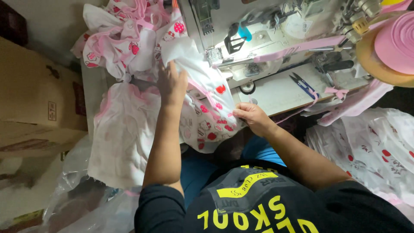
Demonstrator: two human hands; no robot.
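— Where's the garment (206, 92) sitting?

— Draped off the front of the sewing machine (258, 34), its top corner right at the presser foot (214, 56). It's white with red strawberry print and a pink trim strip (208, 97). Its long axis runs from the foot down and slightly right, toward the person's lap.

— And the hands?

— The left hand (171, 83) lies flat on the cloth, left of the foot, fingers spread and pressing rather than gripping. The right hand (251, 116) is below the foot, fingers curled shut on the garment's lower edge.

— What might go wrong?

— I'd judge the hanging weight could drag the seam off line, or a loose fold could slip under the foot and get stitched in. The left fingers are also near the needle.

— Anything else close by?

— A heap of matching pieces (125, 34) left of the machine, blue snips (304, 84) to its right, a pink tape roll (394, 41) further right.
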